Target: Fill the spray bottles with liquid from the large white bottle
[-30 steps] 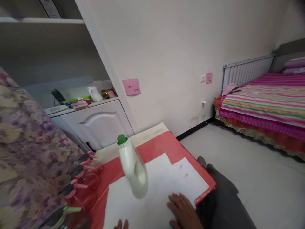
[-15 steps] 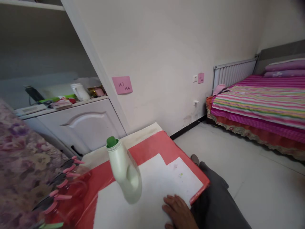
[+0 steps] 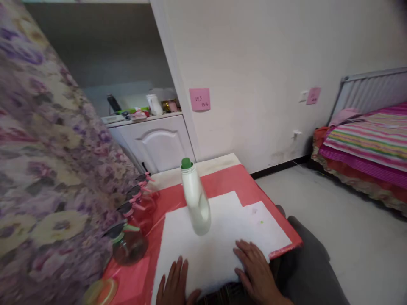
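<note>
Pink note (image 3: 199,99): handwritten number ending in 3.
Bottle (image 3: 197,205): upright beyond left hand (image 3: 174,288) and right hand (image 3: 257,271), untouched.
Fingers (image 3: 177,272): loosely spread, flat.

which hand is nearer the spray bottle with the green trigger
Left: the left hand rests on the white sheet, to the right of the spray bottle; the right hand rests farther right on that sheet.

On the far wall (image 3: 241,63), a pink note (image 3: 200,99) bore a handwritten number, 293 or 243, its middle digit unclear, above a smaller line too blurred to make out, while a second pink note (image 3: 313,96) to the right, beside a white socket (image 3: 303,96), carried writing too small to read.
</note>
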Tool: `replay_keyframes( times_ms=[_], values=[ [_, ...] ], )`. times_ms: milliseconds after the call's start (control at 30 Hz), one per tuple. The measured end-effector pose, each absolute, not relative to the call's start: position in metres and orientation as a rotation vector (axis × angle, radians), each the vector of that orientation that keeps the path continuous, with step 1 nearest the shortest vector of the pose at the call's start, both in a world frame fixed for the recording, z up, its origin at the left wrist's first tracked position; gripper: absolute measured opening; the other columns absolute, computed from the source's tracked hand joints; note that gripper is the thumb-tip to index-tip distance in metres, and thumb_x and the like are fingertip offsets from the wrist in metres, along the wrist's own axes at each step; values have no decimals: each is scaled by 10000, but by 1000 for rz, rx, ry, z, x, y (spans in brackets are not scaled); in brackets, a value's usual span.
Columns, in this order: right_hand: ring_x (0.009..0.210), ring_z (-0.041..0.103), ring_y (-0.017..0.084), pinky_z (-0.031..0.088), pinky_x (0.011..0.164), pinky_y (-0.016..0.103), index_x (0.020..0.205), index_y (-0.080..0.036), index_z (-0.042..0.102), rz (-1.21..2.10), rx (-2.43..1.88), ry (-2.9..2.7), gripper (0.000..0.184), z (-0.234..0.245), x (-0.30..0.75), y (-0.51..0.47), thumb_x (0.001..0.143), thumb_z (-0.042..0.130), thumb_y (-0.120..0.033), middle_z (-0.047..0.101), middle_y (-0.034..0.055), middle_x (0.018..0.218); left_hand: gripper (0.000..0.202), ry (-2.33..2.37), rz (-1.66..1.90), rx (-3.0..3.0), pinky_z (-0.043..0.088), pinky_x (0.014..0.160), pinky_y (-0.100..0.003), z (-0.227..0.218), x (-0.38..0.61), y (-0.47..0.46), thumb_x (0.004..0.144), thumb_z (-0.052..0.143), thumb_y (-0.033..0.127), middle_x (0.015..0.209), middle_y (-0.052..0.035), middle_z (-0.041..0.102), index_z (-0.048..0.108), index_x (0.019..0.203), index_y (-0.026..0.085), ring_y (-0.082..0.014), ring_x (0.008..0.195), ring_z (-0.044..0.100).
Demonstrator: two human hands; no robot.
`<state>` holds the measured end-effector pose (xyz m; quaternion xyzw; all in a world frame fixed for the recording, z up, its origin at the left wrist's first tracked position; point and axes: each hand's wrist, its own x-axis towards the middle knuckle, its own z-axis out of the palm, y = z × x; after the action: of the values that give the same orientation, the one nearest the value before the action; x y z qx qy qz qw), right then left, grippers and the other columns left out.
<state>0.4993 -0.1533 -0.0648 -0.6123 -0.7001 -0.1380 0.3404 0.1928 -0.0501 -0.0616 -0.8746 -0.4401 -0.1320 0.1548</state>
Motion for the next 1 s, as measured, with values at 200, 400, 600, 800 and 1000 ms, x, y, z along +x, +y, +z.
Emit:
replay_keyframes(
  times_ms=[200,400,600,800,1000],
  values=[
    [1299,532,266,480,1058,515,1372,-230,478,-189,-1617,-1839,477,-63,506,-160,912,580,-307,578,101,1406,814,-1222,-465,-2521,377,1091,-479,-48,196,-63,865,580,353,1520,-117,444,151,1549,248,-274,1372,443],
    [1310,515,268,459,1073,543,1377,-233,457,-103,-1607,-1867,469,-64,512,-164,926,567,-298,556,115,1418,770,-1347,-401,-2547,365,1110,-485,-35,195,-72,799,538,116,1534,-113,425,268,1512,222,-268,1406,389],
    [1330,485,294,455,1064,585,1367,-232,448,-18,-1574,-1831,496,-55,505,-169,893,594,-265,542,135,1412,839,-1446,-491,-2503,318,1114,-573,-39,219,-87,778,654,274,1535,-196,396,250,1506,170,-346,1428,326],
    [1366,441,297,421,1100,581,1350,-189,474,26,-1452,-1960,531,-49,471,-147,834,590,-141,503,151,1452,863,-1313,-524,-2595,366,1086,-553,-39,260,-82,795,609,605,1500,-214,445,334,1467,139,-352,1394,391],
    [1373,426,296,413,1104,570,1365,-188,473,-35,-1492,-2014,636,-61,466,-139,750,565,-53,488,147,1470,793,-1207,-473,-2578,372,1082,-517,-47,252,-73,844,528,609,1482,-215,470,386,1444,111,-337,1375,423]
  ],
)
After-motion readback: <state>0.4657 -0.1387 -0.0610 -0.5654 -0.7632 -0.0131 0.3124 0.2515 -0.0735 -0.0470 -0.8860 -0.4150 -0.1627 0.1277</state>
